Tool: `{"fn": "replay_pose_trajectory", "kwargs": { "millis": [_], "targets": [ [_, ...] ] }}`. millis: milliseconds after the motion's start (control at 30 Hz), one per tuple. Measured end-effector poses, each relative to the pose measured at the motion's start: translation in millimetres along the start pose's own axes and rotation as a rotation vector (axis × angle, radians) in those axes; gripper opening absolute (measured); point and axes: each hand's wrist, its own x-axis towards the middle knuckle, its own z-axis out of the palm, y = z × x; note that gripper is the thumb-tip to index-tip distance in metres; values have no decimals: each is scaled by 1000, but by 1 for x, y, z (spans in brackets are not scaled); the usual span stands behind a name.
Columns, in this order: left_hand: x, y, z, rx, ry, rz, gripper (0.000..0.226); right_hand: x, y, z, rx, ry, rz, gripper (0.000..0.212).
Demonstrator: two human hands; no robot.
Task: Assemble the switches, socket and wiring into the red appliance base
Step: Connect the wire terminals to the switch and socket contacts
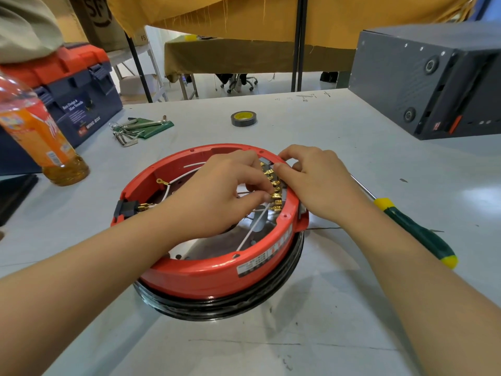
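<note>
Two hands meet over the right inner wall of the red base (206, 270), which I see lying open side up near the table's (339, 308) middle. My left hand (217, 194) pinches a brass terminal (275, 197) in a row of switch terminals running near to far, while my right hand (317, 183) curls over the rim, thumb pressing the grey switch block (267, 162). One white wire (250, 232) slants from that row toward the near rim.

Left hand (217, 191) pinches brass spade terminal (274, 197) inside round red plastic appliance base (206, 275); right hand (314, 180) grips grey switch block (267, 162) at rim.
</note>
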Motion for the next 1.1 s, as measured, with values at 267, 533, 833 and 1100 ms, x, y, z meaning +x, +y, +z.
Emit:
{"fn": "replay_pose_trajectory", "kwargs": {
  "millis": [267,533,833,1100],
  "targets": [
    [2,0,1,11,3,29,10,0,0,-3,17,-27,-33,30],
    [3,1,2,19,-3,45,9,-1,-1,-1,29,-16,-20,30],
    [2,-2,1,0,-5,-1,7,1,5,-16,186,-198,-58,28],
    [1,-2,0,-24,-6,-30,8,2,31,-39,522,-606,-3,63]
  ]
}}
